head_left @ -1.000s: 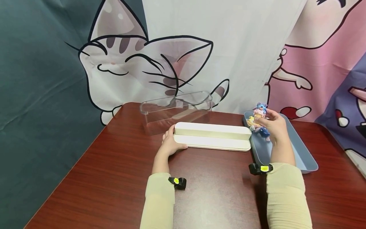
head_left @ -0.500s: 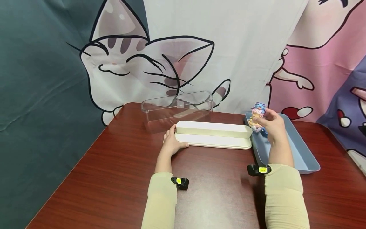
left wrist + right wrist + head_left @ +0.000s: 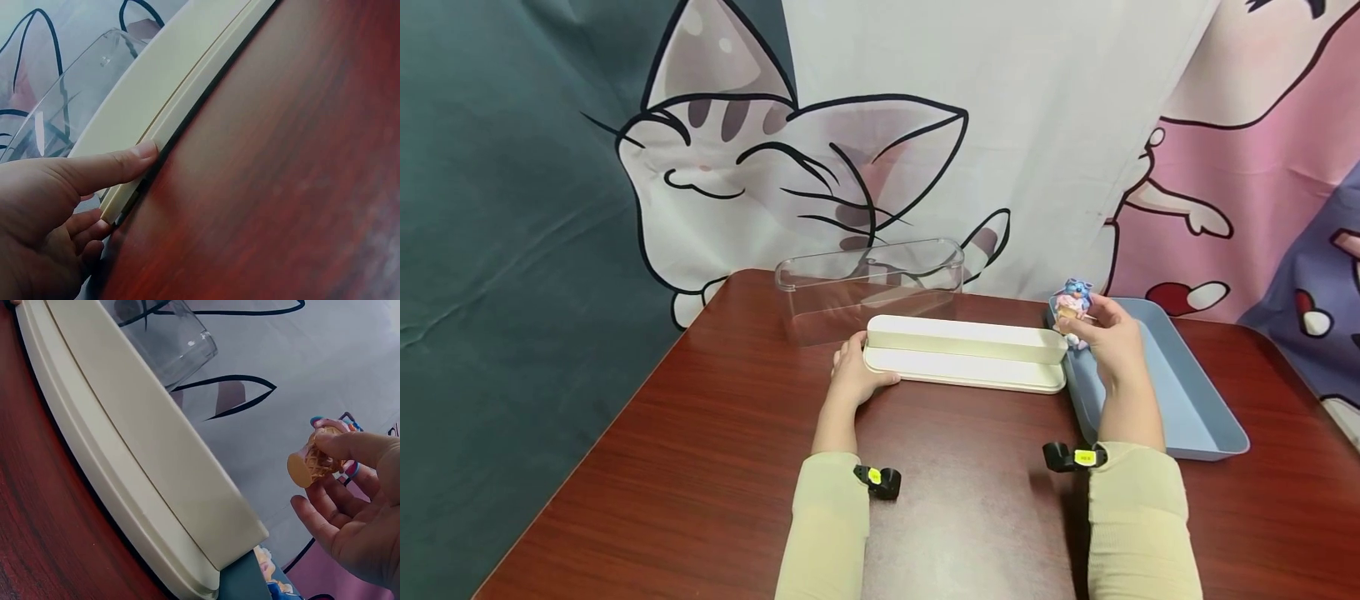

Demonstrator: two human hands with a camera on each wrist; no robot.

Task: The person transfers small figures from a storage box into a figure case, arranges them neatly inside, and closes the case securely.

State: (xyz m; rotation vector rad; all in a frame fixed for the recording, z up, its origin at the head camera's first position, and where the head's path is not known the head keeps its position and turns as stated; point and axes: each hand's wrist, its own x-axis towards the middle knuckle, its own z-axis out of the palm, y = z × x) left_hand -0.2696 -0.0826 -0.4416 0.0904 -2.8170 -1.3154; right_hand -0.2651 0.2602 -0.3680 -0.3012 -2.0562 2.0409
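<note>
In the head view, my left hand (image 3: pixel 852 373) grips the left end of a cream stepped stand (image 3: pixel 966 367), which has a raised back step. The left wrist view shows the thumb (image 3: pixel 122 165) on its front edge and fingers around its end. My right hand (image 3: pixel 1112 342) pinches a small figurine (image 3: pixel 1072 300) with a blue top and a waffle-cone base, held above the far left end of a blue-grey tray (image 3: pixel 1206 408). In the right wrist view, the cone (image 3: pixel 322 464) sits between thumb and fingers, apart from the stand. Other figurines (image 3: pixel 275 575) lie in the tray, partly hidden.
Behind the stand is a clear plastic cover (image 3: pixel 872 292), upright on the brown table (image 3: pixel 700 467). The tray stands against the stand's right end. A cartoon-printed cloth (image 3: pixel 1037 125) hangs along the table's far edge.
My right hand has shifted a little left and down with the figurine, towards the stand's right end. My left hand keeps its hold on the stand. The head view has drifted slightly.
</note>
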